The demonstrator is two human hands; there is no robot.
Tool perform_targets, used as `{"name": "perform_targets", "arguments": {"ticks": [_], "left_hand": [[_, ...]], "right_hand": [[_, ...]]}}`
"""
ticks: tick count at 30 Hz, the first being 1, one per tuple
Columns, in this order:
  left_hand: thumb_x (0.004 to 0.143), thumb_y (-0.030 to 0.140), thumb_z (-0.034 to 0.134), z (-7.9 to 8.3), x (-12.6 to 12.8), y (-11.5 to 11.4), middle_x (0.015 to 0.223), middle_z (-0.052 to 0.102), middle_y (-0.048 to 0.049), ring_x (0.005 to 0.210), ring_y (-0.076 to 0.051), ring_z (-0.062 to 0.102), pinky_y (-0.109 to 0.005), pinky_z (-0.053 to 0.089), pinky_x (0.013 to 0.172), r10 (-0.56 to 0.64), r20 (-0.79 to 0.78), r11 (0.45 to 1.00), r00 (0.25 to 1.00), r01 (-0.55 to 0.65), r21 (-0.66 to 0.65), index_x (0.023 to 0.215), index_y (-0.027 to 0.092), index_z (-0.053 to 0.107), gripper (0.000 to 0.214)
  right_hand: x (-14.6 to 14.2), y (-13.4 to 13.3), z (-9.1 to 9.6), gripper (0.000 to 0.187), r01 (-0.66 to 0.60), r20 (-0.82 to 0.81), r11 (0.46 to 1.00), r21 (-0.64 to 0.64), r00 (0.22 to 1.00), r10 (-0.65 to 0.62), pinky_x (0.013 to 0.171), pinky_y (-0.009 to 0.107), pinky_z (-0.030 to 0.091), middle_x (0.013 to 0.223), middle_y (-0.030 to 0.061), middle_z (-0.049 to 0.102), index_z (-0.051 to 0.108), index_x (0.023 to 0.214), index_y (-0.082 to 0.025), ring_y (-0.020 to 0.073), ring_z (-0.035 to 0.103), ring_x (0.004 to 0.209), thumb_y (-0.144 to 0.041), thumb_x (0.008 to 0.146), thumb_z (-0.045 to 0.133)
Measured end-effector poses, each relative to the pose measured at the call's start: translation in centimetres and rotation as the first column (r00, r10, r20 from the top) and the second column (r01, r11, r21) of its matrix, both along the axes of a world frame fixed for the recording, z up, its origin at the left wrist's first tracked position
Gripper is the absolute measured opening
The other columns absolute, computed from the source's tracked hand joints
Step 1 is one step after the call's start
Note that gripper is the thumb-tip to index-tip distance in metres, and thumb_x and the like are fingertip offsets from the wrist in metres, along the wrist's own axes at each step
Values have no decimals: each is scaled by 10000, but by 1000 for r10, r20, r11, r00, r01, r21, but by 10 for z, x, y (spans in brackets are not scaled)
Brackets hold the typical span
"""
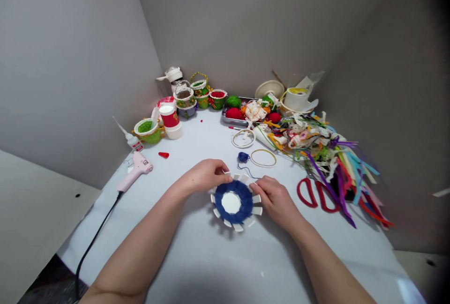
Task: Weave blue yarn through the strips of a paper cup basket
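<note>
Between my hands is a slotted paper cup (231,202), its white strips fanned out around a white round base and dark blue yarn (222,207) woven in a ring among them. My left hand (210,175) pinches the cup's upper left rim between thumb and fingers. At the upper right, my right hand (276,197) has its fingers closed at the strips, near the yarn strand. From there the strand runs back to a small blue yarn ball (243,157) on the table. Whether the right fingers grip the cup, the strand or both is hard to see.
A pink glue gun (135,173) with a black cord lies left, beside a glue bottle (134,142). Red-handled scissors (318,195) and a heap of coloured ribbons (346,173) are right. Small woven baskets (149,131) and a metal tray (230,119) of yarn stand behind.
</note>
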State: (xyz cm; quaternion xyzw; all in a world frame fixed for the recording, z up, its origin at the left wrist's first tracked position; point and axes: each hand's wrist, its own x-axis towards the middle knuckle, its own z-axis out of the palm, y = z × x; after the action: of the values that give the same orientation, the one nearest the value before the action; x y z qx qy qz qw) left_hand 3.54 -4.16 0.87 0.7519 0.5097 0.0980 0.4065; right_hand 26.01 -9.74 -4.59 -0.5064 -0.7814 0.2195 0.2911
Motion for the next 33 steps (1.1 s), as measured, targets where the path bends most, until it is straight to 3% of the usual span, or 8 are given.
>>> {"name": "perform_targets", "arguments": {"ticks": [5, 12, 21, 26, 33], "left_hand": [[715, 420, 627, 6, 9, -11, 986, 673, -39, 858, -171, 597, -254, 438, 736, -88, 24, 996, 996, 87, 37, 1044, 199, 639, 396], [684, 207, 589, -9, 27, -17, 731, 637, 17, 670, -126, 541, -221, 359, 590, -111, -25, 983, 994, 113, 141, 770, 182, 633, 100], [712, 182, 537, -15, 28, -16, 690, 634, 8, 656, -130, 529, -226, 371, 628, -19, -34, 984, 999, 24, 176, 774, 189, 648, 127], [721, 186, 547, -16, 27, -15, 695, 640, 4, 665, -134, 536, -229, 379, 648, -37, -51, 981, 998, 46, 187, 788, 194, 654, 126], [734, 207, 544, -17, 27, -15, 742, 657, -15, 702, -151, 555, -238, 389, 660, -49, -74, 980, 996, 63, 189, 822, 192, 656, 143]], "right_hand": [[-2, -1, 0, 341, -54, 61, 996, 72, 997, 50, 672, 291, 314, 625, 0, 459, 466, 658, -181, 151, 422, 672, -322, 961, 397], [-5, -1, -4, 367, -45, 84, 991, 125, 996, 34, 641, 290, 294, 594, -4, 422, 441, 630, -180, 152, 385, 652, -327, 962, 388], [1, -1, 3, 228, 10, -37, 1000, -4, 999, -10, 729, 311, 367, 737, 24, 580, 597, 816, -199, 174, 503, 766, -311, 939, 442], [5, 0, 4, 225, 41, -123, 994, -99, 991, -53, 742, 308, 411, 806, 38, 603, 624, 865, -205, 178, 548, 798, -323, 932, 443], [5, -1, 5, 195, 25, -137, 994, -106, 990, -39, 743, 318, 424, 820, 44, 615, 636, 874, -204, 186, 556, 807, -322, 911, 485]]}}
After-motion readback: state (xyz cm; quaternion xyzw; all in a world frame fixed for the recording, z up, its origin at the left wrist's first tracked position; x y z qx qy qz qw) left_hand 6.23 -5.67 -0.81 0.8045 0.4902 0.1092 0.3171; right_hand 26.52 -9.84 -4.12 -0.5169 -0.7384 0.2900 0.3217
